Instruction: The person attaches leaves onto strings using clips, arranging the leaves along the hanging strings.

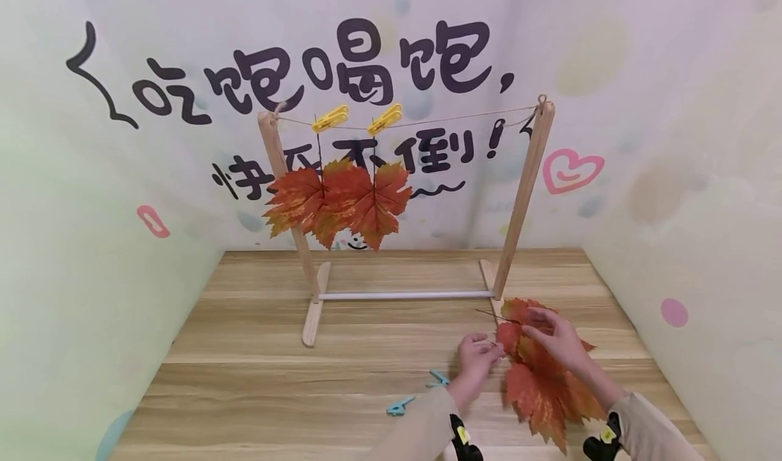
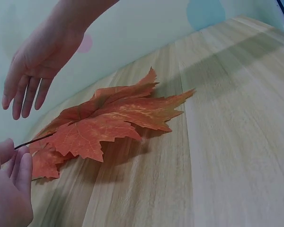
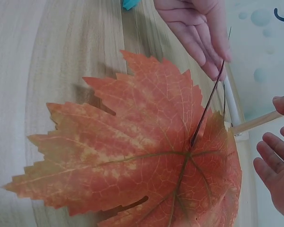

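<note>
My left hand (image 1: 478, 362) pinches the thin dark stem (image 3: 209, 106) of an orange-red artificial maple leaf (image 1: 537, 392) between thumb and fingertips. In the left wrist view this leaf (image 2: 104, 118) overlaps a second leaf (image 2: 45, 161) lying under it, whose stem (image 1: 489, 313) points left toward the stand's foot. My right hand (image 1: 559, 342) hovers over the leaves with fingers loosely extended, and in the left wrist view it shows apart from them, holding nothing. Two light-blue clothespins (image 1: 400, 407) lie on the table left of my left hand.
Behind my hands stands a wooden frame (image 1: 527, 196) with a string (image 1: 455, 117) across its top. Two yellow clothespins (image 1: 330, 118) there hold two hanging leaves (image 1: 381, 206) by their stems. A white rod (image 1: 406, 296) joins the feet on the wooden table (image 1: 256, 379).
</note>
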Demonstrator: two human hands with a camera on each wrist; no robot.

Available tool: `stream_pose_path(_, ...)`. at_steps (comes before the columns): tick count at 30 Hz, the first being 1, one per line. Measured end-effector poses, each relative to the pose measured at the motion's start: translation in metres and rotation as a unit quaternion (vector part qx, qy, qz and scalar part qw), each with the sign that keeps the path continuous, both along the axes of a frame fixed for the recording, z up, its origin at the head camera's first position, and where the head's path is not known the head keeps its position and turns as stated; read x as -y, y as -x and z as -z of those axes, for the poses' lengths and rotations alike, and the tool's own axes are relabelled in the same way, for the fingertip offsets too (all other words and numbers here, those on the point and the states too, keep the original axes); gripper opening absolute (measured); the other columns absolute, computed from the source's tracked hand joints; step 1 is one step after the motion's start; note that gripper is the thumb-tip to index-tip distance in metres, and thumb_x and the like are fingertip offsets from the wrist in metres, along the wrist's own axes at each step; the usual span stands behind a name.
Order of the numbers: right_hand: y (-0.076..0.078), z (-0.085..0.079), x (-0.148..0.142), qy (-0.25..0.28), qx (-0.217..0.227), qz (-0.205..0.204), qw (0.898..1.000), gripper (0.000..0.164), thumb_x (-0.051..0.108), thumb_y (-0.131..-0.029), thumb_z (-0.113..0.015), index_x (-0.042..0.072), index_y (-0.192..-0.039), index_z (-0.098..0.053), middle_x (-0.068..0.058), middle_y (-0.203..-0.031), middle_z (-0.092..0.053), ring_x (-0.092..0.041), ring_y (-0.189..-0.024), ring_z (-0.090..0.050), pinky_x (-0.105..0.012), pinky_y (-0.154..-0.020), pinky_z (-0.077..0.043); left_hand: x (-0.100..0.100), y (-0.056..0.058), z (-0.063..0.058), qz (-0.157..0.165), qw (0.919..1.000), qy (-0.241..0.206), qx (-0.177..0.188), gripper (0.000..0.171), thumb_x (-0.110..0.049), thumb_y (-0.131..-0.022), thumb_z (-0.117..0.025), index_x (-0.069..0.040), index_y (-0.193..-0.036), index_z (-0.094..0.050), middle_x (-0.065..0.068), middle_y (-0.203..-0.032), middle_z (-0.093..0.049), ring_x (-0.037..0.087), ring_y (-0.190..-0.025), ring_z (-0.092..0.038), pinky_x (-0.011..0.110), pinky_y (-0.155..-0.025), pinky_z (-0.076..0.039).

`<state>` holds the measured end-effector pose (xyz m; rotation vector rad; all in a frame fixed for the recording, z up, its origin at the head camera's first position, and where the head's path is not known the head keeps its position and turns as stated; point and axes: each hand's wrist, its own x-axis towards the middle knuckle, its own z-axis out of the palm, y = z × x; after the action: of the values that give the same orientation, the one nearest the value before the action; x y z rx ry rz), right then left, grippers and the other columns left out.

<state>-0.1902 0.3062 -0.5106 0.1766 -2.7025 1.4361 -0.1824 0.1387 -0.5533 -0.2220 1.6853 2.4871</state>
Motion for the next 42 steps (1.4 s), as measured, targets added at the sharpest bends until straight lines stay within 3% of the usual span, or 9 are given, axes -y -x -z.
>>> stream_pose_path(6, 0.002, 0.001, 0.001, -0.001, -0.002, -0.004, 1.0, 0.046, 0.019, -0.089, -0.058, -0.008, -0.124, -0.046, -0.027, -0.116, -0.054, -0.036, -0.102, -0.055, -0.019, -0.077, -0.047, -0.003, -0.002, 0.002, -0.009, 0.9999, 0.006, 0.002, 0.01, 0.012, -0.074, -0.065, 0.012, -0.082, -0.059, 0.013, -0.07, -0.064, 0.011, -0.061, -0.06, 0.037, -0.064, -0.055)
stream_pose_path(11, 0.006, -0.005, 0.002, -0.005, 0.003, -0.009, 1.0, 0.047, 0.019, -0.09, -0.058, -0.01, -0.125, -0.044, -0.028, -0.116, -0.054, -0.038, -0.104, -0.054, -0.034, -0.081, -0.049, -0.003, -0.004, -0.003, -0.002, 0.9998, -0.018, -0.002, 0.01, 0.014, -0.074, -0.064, 0.013, -0.082, -0.058, 0.021, -0.074, -0.064, 0.016, -0.063, -0.063, 0.041, -0.067, -0.054)
stream_pose_path(20, 0.02, -0.026, 0.003, -0.007, -0.017, -0.031, 0.999, 0.046, 0.013, -0.09, -0.056, -0.012, -0.126, -0.041, -0.031, -0.114, -0.052, -0.042, -0.102, -0.053, -0.042, -0.082, -0.048, -0.004, -0.005, -0.02, 0.029, 0.9991, -0.031, -0.008, 0.01, 0.009, -0.076, -0.065, 0.011, -0.084, -0.059, 0.017, -0.074, -0.065, 0.016, -0.064, -0.064, 0.04, -0.068, -0.054)
stream_pose_path(23, 0.024, -0.031, 0.003, -0.01, -0.031, -0.034, 0.999, 0.044, 0.01, -0.089, -0.057, -0.011, -0.125, -0.043, -0.03, -0.113, -0.054, -0.041, -0.102, -0.053, -0.039, -0.082, -0.049, -0.003, -0.004, -0.026, 0.041, 0.9983, -0.035, -0.024, 0.009, 0.007, -0.076, -0.066, 0.007, -0.082, -0.06, 0.014, -0.073, -0.066, 0.017, -0.065, -0.065, 0.038, -0.067, -0.055)
stream_pose_path(26, 0.028, -0.035, 0.005, -0.015, -0.047, -0.037, 0.998, 0.043, 0.009, -0.089, -0.057, -0.011, -0.124, -0.044, -0.029, -0.112, -0.055, -0.04, -0.102, -0.053, -0.038, -0.083, -0.048, 0.001, -0.001, -0.029, 0.048, 0.9955, -0.039, -0.072, 0.008, 0.004, -0.077, -0.068, 0.003, -0.081, -0.06, 0.014, -0.073, -0.066, 0.018, -0.066, -0.066, 0.032, -0.063, -0.055)
stream_pose_path(30, 0.033, -0.037, 0.008, -0.023, -0.046, -0.043, 0.998, 0.044, 0.012, -0.09, -0.056, -0.01, -0.126, -0.043, -0.029, -0.115, -0.054, -0.041, -0.104, -0.052, -0.047, -0.086, -0.045, 0.011, 0.006, -0.04, 0.047, 0.9963, -0.032, -0.064, 0.009, 0.006, -0.077, -0.066, 0.007, -0.083, -0.06, 0.016, -0.073, -0.066, 0.014, -0.063, -0.064, 0.033, -0.065, -0.055)
stream_pose_path(31, 0.034, -0.038, 0.009, -0.025, -0.045, -0.044, 0.998, 0.045, 0.013, -0.09, -0.057, -0.009, -0.126, -0.043, -0.029, -0.115, -0.053, -0.041, -0.105, -0.052, -0.05, -0.086, -0.043, 0.015, 0.007, -0.044, 0.046, 0.9978, -0.024, -0.041, 0.01, 0.008, -0.076, -0.065, 0.01, -0.085, -0.059, 0.018, -0.075, -0.066, 0.015, -0.064, -0.065, 0.036, -0.067, -0.055)
stream_pose_path(33, 0.037, -0.04, 0.011, -0.026, -0.041, -0.044, 0.998, 0.046, 0.015, -0.09, -0.057, -0.009, -0.126, -0.043, -0.029, -0.116, -0.053, -0.041, -0.106, -0.051, -0.051, -0.087, -0.042, 0.023, 0.01, -0.048, 0.048, 0.9981, -0.02, -0.033, 0.011, 0.01, -0.077, -0.064, 0.012, -0.086, -0.058, 0.019, -0.076, -0.066, 0.013, -0.065, -0.064, 0.037, -0.069, -0.054)
stream_pose_path(42, 0.043, -0.052, 0.02, -0.027, -0.049, -0.041, 0.998, 0.047, 0.017, -0.089, -0.058, -0.009, -0.126, -0.044, -0.028, -0.115, -0.054, -0.041, -0.107, -0.051, -0.053, -0.087, -0.042, 0.071, 0.023, -0.057, 0.049, 0.9972, 0.008, -0.056, 0.016, 0.009, -0.077, -0.063, 0.014, -0.091, -0.056, 0.016, -0.079, -0.066, 0.022, -0.072, -0.066, 0.033, -0.069, -0.054)
